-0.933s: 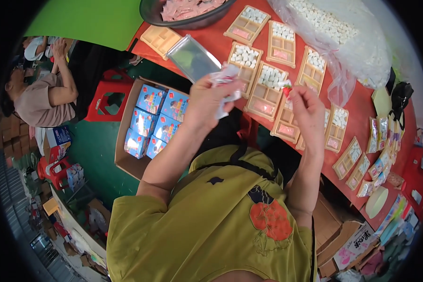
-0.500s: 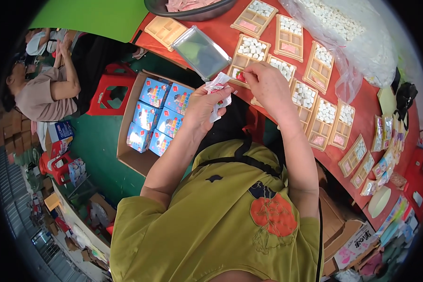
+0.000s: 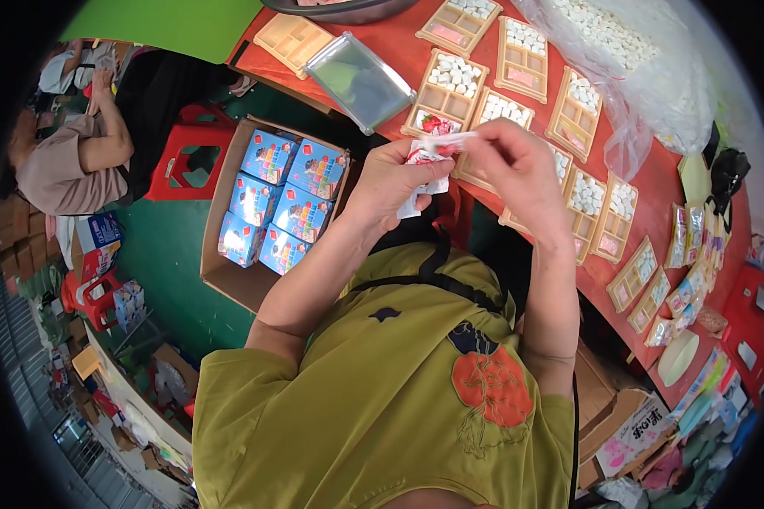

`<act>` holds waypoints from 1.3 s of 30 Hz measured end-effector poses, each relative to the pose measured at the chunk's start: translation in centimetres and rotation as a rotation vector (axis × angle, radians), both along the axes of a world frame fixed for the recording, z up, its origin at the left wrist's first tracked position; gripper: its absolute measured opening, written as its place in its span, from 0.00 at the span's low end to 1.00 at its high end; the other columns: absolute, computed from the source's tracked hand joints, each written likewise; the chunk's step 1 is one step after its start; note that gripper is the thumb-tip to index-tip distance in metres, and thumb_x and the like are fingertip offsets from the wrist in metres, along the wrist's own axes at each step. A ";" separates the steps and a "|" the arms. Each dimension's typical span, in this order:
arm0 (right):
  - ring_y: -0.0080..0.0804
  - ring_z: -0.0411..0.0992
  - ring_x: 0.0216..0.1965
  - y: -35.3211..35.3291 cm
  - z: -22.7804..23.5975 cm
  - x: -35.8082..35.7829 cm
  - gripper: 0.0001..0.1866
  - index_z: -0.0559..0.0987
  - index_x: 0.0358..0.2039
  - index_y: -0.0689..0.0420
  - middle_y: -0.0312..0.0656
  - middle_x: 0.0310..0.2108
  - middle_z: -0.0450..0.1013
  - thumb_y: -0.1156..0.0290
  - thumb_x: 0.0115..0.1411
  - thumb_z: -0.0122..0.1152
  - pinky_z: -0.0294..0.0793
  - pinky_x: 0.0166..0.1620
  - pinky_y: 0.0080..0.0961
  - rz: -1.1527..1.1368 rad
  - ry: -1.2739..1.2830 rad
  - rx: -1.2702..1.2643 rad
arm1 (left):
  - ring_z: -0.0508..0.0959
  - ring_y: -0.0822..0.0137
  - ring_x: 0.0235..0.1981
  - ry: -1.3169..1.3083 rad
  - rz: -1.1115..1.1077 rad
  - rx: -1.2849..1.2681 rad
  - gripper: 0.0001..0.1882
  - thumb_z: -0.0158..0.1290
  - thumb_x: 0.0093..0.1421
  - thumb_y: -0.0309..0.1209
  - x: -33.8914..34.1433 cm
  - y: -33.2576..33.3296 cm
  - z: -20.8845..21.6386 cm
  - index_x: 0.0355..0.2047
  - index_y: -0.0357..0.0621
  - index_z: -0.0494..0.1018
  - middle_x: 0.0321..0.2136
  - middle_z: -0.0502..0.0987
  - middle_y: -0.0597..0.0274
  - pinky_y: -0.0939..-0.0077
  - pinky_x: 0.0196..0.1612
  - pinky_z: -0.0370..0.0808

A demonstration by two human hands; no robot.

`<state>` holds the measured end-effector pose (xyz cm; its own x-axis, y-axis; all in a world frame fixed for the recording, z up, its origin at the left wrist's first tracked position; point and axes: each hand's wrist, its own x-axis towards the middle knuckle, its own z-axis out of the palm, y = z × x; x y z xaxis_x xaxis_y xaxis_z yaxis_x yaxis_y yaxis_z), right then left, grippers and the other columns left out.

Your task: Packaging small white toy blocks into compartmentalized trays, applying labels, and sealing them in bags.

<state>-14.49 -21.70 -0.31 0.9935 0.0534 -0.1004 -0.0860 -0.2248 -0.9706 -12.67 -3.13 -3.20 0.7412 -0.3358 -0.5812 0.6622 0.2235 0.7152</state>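
My left hand (image 3: 388, 180) grips a small bunch of white and red sachets (image 3: 433, 166) over the table's near edge. The right hand (image 3: 522, 165), its fingers pinched, holds the blurred end of one white sachet at the top of that bunch. Just beyond my hands lies a tan compartment tray (image 3: 452, 105) with white marshmallow-like pieces at its far end. A red and white sachet (image 3: 438, 125) sits in its near compartment. More tan trays (image 3: 526, 59), several with white pieces and pink packets, spread to the right; my right hand partly covers some.
A clear-lidded box (image 3: 358, 83) and a tray without pieces (image 3: 290, 44) lie at the table's left. Below, an open carton (image 3: 221, 259) holds blue boxes (image 3: 306, 208). A large plastic bag of white pieces (image 3: 611, 38) stands far right. Another person (image 3: 76, 157) is at left.
My right hand has drawn back from the tray to the bunch in my left hand and now pinches a sachet there. A red and white sachet is left in the tray's compartment.
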 end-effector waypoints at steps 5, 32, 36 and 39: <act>0.08 0.61 0.25 -3.0 -0.1 -1.6 0.05 0.75 0.34 0.59 0.25 0.25 0.68 0.73 0.62 0.62 0.58 0.26 0.11 -0.250 0.226 0.240 | 0.76 0.78 0.22 0.038 -0.021 0.004 0.09 0.63 0.56 0.26 0.1 0.2 -0.3 0.37 0.40 0.78 0.28 0.80 0.65 0.86 0.15 0.67; 0.13 0.67 0.28 -0.7 -3.0 -4.7 0.13 0.77 0.48 0.63 0.33 0.33 0.74 0.76 0.62 0.60 0.69 0.31 0.16 -0.379 0.137 -0.224 | 0.74 0.77 0.18 0.061 -0.050 0.014 0.09 0.63 0.56 0.25 -1.1 -1.2 -1.0 0.37 0.39 0.78 0.24 0.78 0.64 0.84 0.13 0.66; 0.14 0.67 0.26 -0.6 -3.0 -4.8 0.13 0.78 0.48 0.63 0.33 0.32 0.74 0.77 0.61 0.60 0.69 0.28 0.16 -0.361 0.110 -0.278 | 0.73 0.78 0.16 0.038 -0.045 0.018 0.08 0.63 0.57 0.25 -1.1 -1.2 -1.1 0.36 0.38 0.77 0.23 0.78 0.63 0.84 0.12 0.65; 0.17 0.69 0.27 -0.3 -2.9 -5.3 0.10 0.78 0.44 0.62 0.35 0.32 0.75 0.78 0.61 0.61 0.69 0.29 0.16 -0.342 -0.064 -0.362 | 0.73 0.78 0.16 0.037 -0.040 0.005 0.08 0.63 0.57 0.25 -1.2 -1.1 -1.3 0.36 0.38 0.78 0.23 0.78 0.63 0.84 0.12 0.65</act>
